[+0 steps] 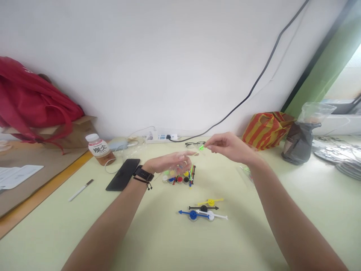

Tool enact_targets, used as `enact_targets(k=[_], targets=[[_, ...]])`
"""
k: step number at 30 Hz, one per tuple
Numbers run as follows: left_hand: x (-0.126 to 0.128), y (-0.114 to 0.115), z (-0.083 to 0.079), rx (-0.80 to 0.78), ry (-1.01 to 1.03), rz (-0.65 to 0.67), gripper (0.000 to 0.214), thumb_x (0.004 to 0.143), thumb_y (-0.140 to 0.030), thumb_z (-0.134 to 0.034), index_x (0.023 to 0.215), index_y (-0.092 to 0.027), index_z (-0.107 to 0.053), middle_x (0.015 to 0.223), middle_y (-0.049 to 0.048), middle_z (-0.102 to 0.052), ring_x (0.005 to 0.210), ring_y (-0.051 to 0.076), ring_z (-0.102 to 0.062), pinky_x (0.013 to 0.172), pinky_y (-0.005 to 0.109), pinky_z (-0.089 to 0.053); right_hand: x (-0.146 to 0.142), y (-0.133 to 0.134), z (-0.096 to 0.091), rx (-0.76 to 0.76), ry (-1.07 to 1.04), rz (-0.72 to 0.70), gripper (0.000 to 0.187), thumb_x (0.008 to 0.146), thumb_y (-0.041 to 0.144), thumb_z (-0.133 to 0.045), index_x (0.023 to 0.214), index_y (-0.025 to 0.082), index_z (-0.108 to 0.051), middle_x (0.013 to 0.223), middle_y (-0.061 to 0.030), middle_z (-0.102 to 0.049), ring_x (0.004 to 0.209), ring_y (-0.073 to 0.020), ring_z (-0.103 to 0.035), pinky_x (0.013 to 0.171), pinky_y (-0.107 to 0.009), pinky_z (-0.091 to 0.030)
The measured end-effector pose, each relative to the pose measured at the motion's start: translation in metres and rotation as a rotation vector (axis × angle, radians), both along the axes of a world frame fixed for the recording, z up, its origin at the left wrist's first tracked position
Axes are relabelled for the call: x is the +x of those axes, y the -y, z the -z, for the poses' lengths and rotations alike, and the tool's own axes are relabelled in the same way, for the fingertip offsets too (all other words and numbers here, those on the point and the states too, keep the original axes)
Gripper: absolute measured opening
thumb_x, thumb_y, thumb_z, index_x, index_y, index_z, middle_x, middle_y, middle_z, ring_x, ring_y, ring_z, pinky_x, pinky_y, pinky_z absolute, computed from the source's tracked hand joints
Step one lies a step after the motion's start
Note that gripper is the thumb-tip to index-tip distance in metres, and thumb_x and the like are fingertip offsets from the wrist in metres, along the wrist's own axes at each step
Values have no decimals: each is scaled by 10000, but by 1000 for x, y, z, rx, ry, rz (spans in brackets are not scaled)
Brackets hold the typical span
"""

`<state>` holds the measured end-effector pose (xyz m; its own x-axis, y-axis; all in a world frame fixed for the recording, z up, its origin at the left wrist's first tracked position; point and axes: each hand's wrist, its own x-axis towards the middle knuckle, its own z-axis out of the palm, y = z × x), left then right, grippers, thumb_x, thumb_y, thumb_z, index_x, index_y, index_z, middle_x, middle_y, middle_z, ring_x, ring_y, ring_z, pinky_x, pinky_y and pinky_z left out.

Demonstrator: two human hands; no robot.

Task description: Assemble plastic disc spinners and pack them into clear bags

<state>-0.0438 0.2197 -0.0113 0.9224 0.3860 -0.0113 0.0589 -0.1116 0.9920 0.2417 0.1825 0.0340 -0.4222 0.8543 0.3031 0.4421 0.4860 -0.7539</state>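
Observation:
My right hand (225, 146) pinches a small bright green plastic piece (201, 148) between thumb and fingertips, above the table. Close by on the left, my left hand (172, 162) has its index finger pointing at the green piece and its other fingers curled; what they hold, if anything, I cannot make out. Below it lies a cluster of coloured spinner parts (179, 180), partly hidden by the hand, with several thin arrows (192, 176) alongside. Nearer to me are spinners with arrows on round bases: yellow (211, 202), black (203, 208), blue (193, 215) and white (211, 215).
On the left are a phone (122, 175), a marker (81, 190), a drink bottle (100, 149) and a red bag (34, 101) on a cardboard box. Glasses (194, 143) and a power strip (160, 138) lie by the wall. At right stand a striped bag (265, 130) and stacked discs (349, 169).

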Motion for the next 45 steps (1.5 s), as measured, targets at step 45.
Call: enact_targets(k=[45], targets=[[21, 8, 8, -40, 6, -43, 594, 974, -587, -571, 1426, -210, -493, 857, 21, -525, 668, 136, -486, 572, 246, -400, -12, -2, 7, -97, -121, -9, 153, 836, 330, -714, 846, 186, -665, 705, -16, -674, 653, -156, -624, 603, -275, -487]])
